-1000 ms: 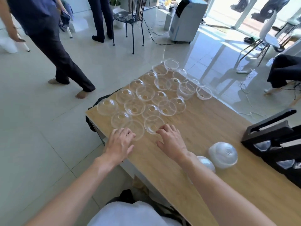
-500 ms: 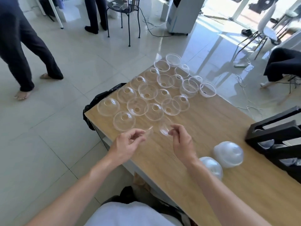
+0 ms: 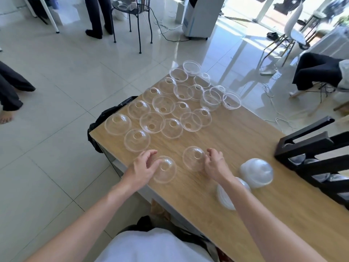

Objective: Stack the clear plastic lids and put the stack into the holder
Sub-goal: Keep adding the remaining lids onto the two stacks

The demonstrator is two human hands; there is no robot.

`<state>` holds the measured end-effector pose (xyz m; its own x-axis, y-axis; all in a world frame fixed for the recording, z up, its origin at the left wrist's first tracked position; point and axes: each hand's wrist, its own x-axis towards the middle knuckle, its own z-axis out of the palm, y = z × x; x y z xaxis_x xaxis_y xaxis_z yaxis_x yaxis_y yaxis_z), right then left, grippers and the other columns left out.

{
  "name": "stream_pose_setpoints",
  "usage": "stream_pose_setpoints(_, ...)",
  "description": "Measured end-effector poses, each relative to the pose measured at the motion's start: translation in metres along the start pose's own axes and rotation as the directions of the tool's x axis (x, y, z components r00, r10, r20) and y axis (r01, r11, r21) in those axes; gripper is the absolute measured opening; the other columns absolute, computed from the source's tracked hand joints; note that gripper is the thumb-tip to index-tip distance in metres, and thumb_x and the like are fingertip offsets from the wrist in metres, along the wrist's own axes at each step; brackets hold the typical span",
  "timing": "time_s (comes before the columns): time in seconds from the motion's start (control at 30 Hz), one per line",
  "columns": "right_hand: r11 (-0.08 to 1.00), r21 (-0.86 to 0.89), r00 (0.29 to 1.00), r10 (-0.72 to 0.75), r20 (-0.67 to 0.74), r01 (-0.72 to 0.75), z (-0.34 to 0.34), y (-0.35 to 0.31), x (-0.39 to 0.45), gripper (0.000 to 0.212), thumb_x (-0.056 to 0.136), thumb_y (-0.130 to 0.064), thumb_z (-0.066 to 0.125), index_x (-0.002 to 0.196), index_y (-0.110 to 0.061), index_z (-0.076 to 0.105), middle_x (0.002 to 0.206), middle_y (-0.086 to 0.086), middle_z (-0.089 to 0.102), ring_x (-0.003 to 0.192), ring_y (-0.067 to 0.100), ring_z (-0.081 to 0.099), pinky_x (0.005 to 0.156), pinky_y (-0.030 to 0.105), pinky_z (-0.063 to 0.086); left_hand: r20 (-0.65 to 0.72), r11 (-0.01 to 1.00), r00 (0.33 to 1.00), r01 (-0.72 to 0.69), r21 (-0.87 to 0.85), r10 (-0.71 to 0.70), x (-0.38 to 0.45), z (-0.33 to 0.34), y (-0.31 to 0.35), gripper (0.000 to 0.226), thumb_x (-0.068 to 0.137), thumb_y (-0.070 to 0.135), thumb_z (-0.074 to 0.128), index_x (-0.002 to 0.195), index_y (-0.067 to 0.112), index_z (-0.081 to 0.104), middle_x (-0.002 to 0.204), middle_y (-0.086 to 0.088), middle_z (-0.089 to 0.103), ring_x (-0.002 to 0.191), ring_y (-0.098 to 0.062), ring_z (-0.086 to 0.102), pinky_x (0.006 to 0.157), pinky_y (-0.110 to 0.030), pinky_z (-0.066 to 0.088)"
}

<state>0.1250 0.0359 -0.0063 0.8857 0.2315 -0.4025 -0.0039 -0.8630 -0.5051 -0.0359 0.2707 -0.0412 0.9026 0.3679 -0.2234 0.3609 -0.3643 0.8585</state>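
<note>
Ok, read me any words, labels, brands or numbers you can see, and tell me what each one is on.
None can be read.
The clear lids, the black holder and the wooden table show no print.
The white floor appliance shows no legible marking; anything there is too small to tell.

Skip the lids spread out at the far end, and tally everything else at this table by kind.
Single clear dome lids: 2
Stacks of lids: 2
Black holder: 1
Total: 5
</note>
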Motion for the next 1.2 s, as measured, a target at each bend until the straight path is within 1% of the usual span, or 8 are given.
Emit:
stream_pose_setpoints(0.07,0.99,-0.09,0.994,-0.108,-0.001,0.108,0.001,-0.001,-0.005,0.05,0.104,-0.037,0.049,0.149,-0.016,0.043,0.144,0.013,0.042,0.134,0.032,0.043,0.114,0.046,0.037,0.093,0.975,0.99,-0.119,0.189,0.103,-0.003,0.003,0.006,0.072,0.089,0.068,0.06,0.149,0.033,0.041,0.144,0.019,0.045,0.124,0.002,0.048,0.097,-0.023,0.045)
stream_pose_setpoints(0.17,0.949,-0.196,0.969,-0.238,0.068,0.247,0.004,-0.006,-0.007,0.067,0.096,-0.043,0.062,0.154,-0.024,0.034,0.148,0.007,0.035,0.135,0.026,0.04,0.11,0.045,0.041,0.211,0.866,0.964,-0.24,0.44,0.16,-0.005,0.013,0.015,0.091,0.084,0.063,0.069,0.158,0.031,0.027,0.159,0.009,0.03,0.143,-0.013,0.034,0.117,-0.04,0.034)
stream_pose_setpoints(0.33,0.885,-0.327,0.941,-0.282,0.189,0.331,0.014,-0.007,0.004,0.092,0.087,-0.044,0.076,0.16,-0.033,0.023,0.164,0.005,0.022,0.147,0.028,0.029,0.117,0.044,0.036,0.226,0.773,0.962,-0.258,0.579,0.152,-0.001,0.019,0.023,0.091,0.086,0.052,0.074,0.159,0.027,0.025,0.159,0.003,0.028,0.146,-0.017,0.03,0.12,-0.038,0.03)
stream_pose_setpoints(0.63,0.921,-0.263,0.957,-0.287,0.038,0.286,-0.014,0.002,0.009,0.092,0.082,-0.048,0.081,0.156,-0.034,0.029,0.144,0.004,0.039,0.129,0.025,0.042,0.107,0.039,0.038,0.208,0.84,0.959,-0.272,0.47,0.194,0.002,0.018,0.036,0.09,0.079,0.057,0.078,0.154,0.033,0.036,0.141,0.011,0.043,0.128,-0.01,0.042,0.106,-0.037,0.045)
stream_pose_setpoints(0.8,0.943,-0.22,0.954,-0.279,-0.112,0.25,-0.076,0.028,0.003,0.097,0.078,-0.052,0.084,0.157,-0.029,0.032,0.146,0.005,0.043,0.132,0.026,0.044,0.111,0.041,0.039,0.28,0.845,0.906,-0.405,0.35,0.318,0.003,0.052,0.074,0.089,0.075,0.065,0.077,0.151,0.045,0.035,0.129,0.017,0.037,0.117,-0.001,0.038,0.089,-0.021,0.04)
stream_pose_setpoints(0.93,0.966,-0.211,0.966,-0.187,-0.178,0.148,-0.126,0.072,-0.008,0.101,0.077,-0.057,0.083,0.158,-0.027,0.031,0.151,0.002,0.042,0.14,0.025,0.04,0.113,0.043,0.038,0.323,0.832,0.858,-0.488,0.265,0.4,0.005,0.092,0.108,0.094,0.072,0.062,0.082,0.149,0.039,0.035,0.126,0.022,0.035,0.112,0.001,0.041,0.077,-0.011,0.037)
stream_pose_setpoints(1.1,0.985,-0.152,0.967,-0.115,-0.226,0.082,-0.151,0.12,-0.025,0.103,0.076,-0.059,0.082,0.158,-0.024,0.031,0.155,0.0,0.039,0.144,0.022,0.037,0.116,0.048,0.039,0.384,0.837,0.825,-0.512,0.193,0.416,0.008,0.123,0.135,0.087,0.068,0.057,0.086,0.137,0.028,0.041,0.131,0.015,0.047,0.122,-0.005,0.047,0.103,-0.026,0.044)
stream_pose_setpoints(1.2,0.987,-0.129,0.959,-0.123,-0.255,0.093,-0.152,0.136,-0.028,0.102,0.076,-0.057,0.084,0.157,-0.022,0.033,0.154,0.001,0.041,0.143,0.022,0.038,0.117,0.044,0.038,0.417,0.838,0.813,-0.513,0.185,0.406,0.005,0.136,0.149,0.087,0.068,0.055,0.087,0.137,0.026,0.042,0.133,0.011,0.05,0.124,-0.006,0.048,0.105,-0.029,0.044)
